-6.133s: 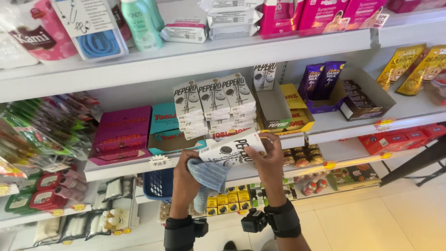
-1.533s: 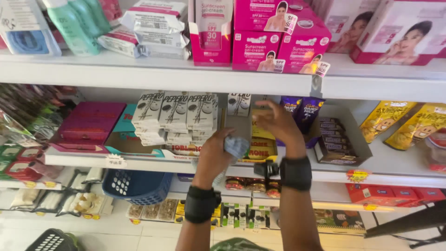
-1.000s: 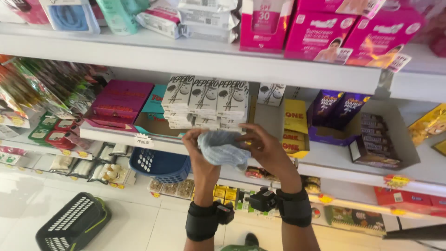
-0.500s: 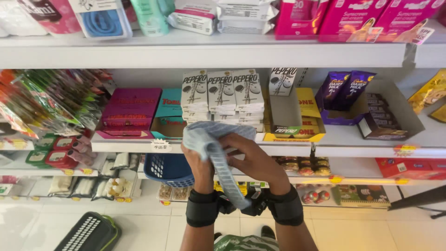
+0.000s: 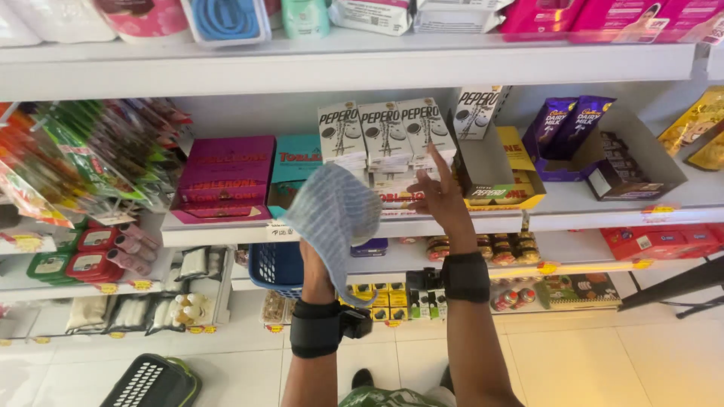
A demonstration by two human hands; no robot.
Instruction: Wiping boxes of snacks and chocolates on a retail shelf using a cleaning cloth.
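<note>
The left hand [image 5: 317,256] grips a blue-grey cloth [image 5: 334,215], which hangs bunched in front of the middle shelf [image 5: 588,215] edge, just left of the right hand [image 5: 441,197]. The right hand is open — fingers spread, reaching up to the white boxes [image 5: 385,136] stacked on that shelf, fingertips touching the lower ones. Pink boxes [image 5: 222,177] sit further left — a blue basket [image 5: 275,265] lies on the shelf below.

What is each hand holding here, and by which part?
Left hand grips the grey-blue cloth by its lower bunched part. Right hand holds nothing.
</note>
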